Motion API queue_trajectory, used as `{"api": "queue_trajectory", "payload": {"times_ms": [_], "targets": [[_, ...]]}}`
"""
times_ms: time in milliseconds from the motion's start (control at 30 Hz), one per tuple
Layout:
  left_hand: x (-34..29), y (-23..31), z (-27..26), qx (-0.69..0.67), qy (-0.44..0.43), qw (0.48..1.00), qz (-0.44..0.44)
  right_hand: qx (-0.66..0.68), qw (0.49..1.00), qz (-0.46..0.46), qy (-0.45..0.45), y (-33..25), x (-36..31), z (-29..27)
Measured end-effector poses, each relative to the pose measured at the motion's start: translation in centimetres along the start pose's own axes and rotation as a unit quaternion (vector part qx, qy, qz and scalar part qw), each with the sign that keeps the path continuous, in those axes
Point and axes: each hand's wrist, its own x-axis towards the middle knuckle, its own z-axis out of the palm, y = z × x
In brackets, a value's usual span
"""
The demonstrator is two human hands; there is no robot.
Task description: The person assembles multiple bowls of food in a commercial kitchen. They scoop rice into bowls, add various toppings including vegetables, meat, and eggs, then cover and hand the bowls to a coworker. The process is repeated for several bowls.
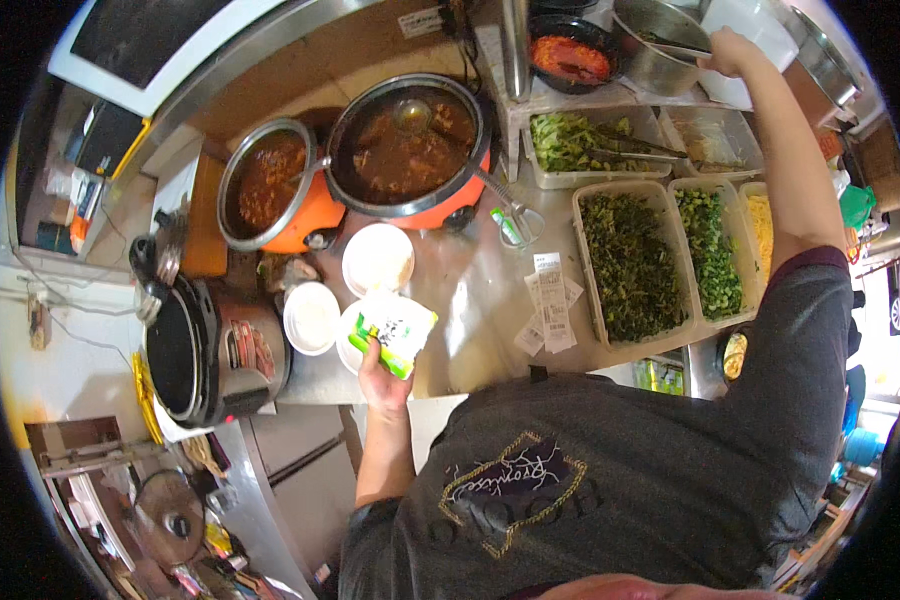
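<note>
My left hand (382, 380) pinches a small white and green bag (395, 335) over the near edge of the steel counter. Partly hidden under the bag is a white bowl (348, 340); two more stand close by, a larger round one (378, 258) and a smaller one (311, 318). Far to the right, my right hand (732, 55) is closed around the end of a long utensil handle (675, 46). That utensil reaches into a deep metal pot (660, 70); its working end is hidden inside.
Two orange cookers (440, 212) (292, 235) hold brown stew, with ladles in them. Plastic tubs of chopped greens (630, 265) (710, 255) and lettuce (580, 140) with tongs line the right. Receipts (550, 305) and scissors (520, 222) lie mid-counter; a black-rimmed cooker (215, 350) stands left.
</note>
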Motion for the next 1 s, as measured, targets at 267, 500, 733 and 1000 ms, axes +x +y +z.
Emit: {"api": "queue_trajectory", "payload": {"times_ms": [267,500,733,1000], "targets": [[0.3,1.3,-3.5,0.009,0.069,0.997,0.046,0.199,0.970,-0.028,0.137,3.8,0.6,6.6],[-1.1,3.5,-7.3,0.024,0.073,0.996,0.040,0.350,0.904,0.095,0.225,0.6,-9.3,7.9],[-2.4,6.2,-10.7,0.061,0.049,0.995,0.058,0.709,0.686,-0.133,-0.094,-22.9,-22.0,2.9],[-3.0,9.1,-13.3,0.045,0.020,0.995,0.092,0.564,0.665,-0.423,-0.246,-42.7,-23.0,-0.1]]}}
